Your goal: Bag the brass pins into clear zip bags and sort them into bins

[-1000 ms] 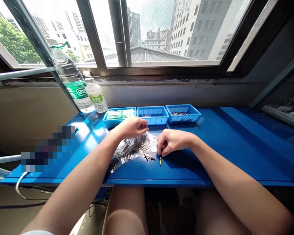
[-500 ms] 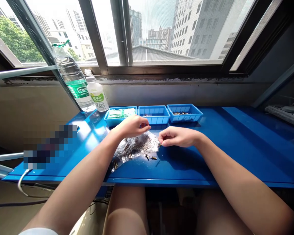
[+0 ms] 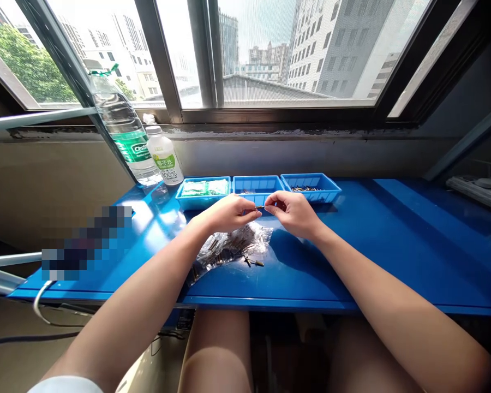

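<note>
Slim metal pin [image 3: 259,207] (brassy, straight) in pinching grip of left hand [image 3: 231,213] and right hand [image 3: 293,214]

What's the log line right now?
right hand: pinching part | left hand: at part's other end | bag: on table | loose parts: beside bag

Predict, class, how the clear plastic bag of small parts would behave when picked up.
The clear plastic bag would probably flop, as it looks thin and crumpled. The small parts inside look separate, so they would likely shift and bunch.
</note>
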Demonstrator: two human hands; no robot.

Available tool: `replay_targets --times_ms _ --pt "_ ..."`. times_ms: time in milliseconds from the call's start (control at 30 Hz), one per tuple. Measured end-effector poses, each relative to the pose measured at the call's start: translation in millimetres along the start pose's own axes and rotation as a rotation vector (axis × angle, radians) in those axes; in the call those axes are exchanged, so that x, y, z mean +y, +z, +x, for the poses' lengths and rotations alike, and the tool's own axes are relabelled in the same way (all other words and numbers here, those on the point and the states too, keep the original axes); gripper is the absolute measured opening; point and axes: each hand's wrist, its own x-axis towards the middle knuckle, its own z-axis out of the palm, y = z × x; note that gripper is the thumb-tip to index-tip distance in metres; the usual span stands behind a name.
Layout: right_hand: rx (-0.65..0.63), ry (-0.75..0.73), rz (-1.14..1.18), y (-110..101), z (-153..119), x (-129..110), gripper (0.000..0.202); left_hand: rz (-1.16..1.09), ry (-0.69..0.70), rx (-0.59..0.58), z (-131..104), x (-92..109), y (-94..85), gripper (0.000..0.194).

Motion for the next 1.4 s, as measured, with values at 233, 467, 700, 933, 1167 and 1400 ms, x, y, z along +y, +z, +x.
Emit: replay_targets --times_ms 233,467,700,933,1167,1400 --pt "0.015 -0.095 -0.014 2.1 -0.2 2.6 0.006 0.045 -0.012 0.053 1.1 -0.6 0.4 0.040" --pt "0.030 -0.017 -0.087 -3.2 0.4 0.5 0.016 0.130 0.049 0.178 1.0 -4.4 0.4 0.031" --pt "0.045 0.004 -0.119 -4.4 0.6 0.8 0.020 0.212 0.091 0.223 0.3 -8.2 2.8 0.028" --pt "0.068 0.005 -0.074 -4.6 0.7 1.7 0.017 0.200 0.125 0.217 0.9 -9.9 2.7 0.029" --pt "-0.023 0.004 -0.056 -4.8 -0.2 4.7 0.018 0.213 0.115 0.211 0.7 -10.2 2.4 0.029" --pt "0.063 0.051 -0.133 -10.0 1.9 3.7 0.021 0.259 0.070 0.229 0.6 -11.7 0.0 0.024"
